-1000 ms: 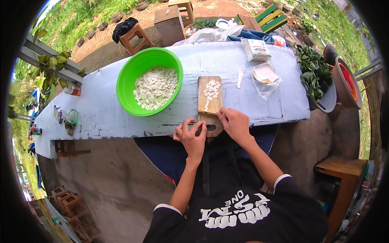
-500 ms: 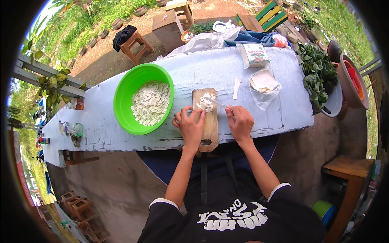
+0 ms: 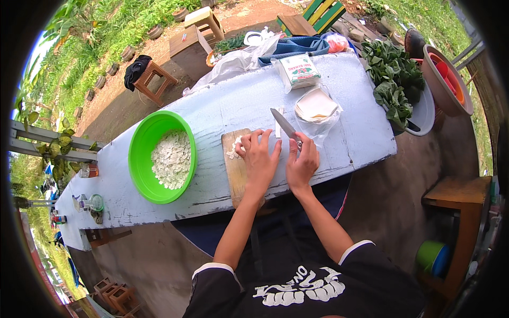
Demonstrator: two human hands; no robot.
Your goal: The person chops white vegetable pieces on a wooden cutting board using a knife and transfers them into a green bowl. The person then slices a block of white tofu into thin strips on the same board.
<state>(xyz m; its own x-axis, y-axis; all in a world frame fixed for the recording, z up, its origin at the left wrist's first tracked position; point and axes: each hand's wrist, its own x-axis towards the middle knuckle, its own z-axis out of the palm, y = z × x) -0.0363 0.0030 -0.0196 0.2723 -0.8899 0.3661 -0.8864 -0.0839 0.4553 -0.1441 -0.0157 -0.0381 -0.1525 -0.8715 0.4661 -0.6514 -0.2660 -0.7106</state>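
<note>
My right hand (image 3: 302, 163) grips a knife (image 3: 284, 125) by its handle, the blade pointing up and to the left, clear of the board. My left hand (image 3: 259, 160) lies over the right side of a wooden cutting board (image 3: 236, 177), fingers apart and nothing visible in them. Small pale cut pieces (image 3: 231, 152) sit at the board's far end, partly hidden by that hand. Just behind the knife, a whitish strip (image 3: 278, 127) rests on the table. A green basin (image 3: 139, 164) to the left holds a heap of similar pale pieces (image 3: 170, 160).
On the pale blue table (image 3: 212, 108), a plastic bag with round, thin, cream sheets (image 3: 316, 106) lies beyond my right hand, with a white packet (image 3: 297, 71) behind it. Leafy greens (image 3: 395, 79) and stacked basins (image 3: 450, 87) stand at the right. A jar (image 3: 96, 202) is far left.
My right hand has lifted the knife off the board and turned its blade up. My left hand has moved rightward relative to the board. The whole view has shifted and tilted.
</note>
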